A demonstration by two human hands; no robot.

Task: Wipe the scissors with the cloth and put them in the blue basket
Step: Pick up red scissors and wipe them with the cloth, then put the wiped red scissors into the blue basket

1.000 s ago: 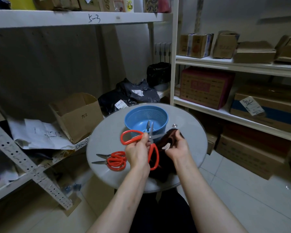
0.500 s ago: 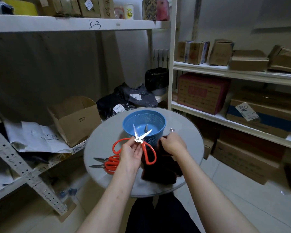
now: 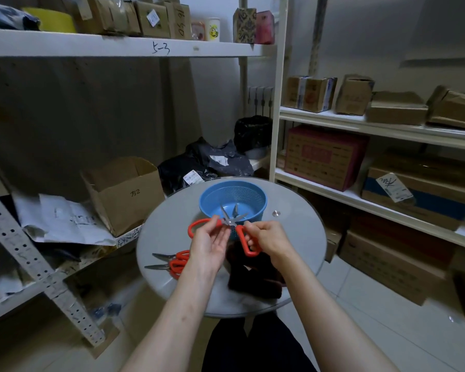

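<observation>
i see my left hand [image 3: 208, 244] and right hand [image 3: 269, 240] each holding a red handle of the scissors [image 3: 232, 222], blades spread, near the blue basket [image 3: 253, 194].

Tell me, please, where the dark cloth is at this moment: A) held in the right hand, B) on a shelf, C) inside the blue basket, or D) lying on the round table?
D: the dark cloth lies on the round table, while the left hand and right hand each hold a handle of the scissors.
</observation>
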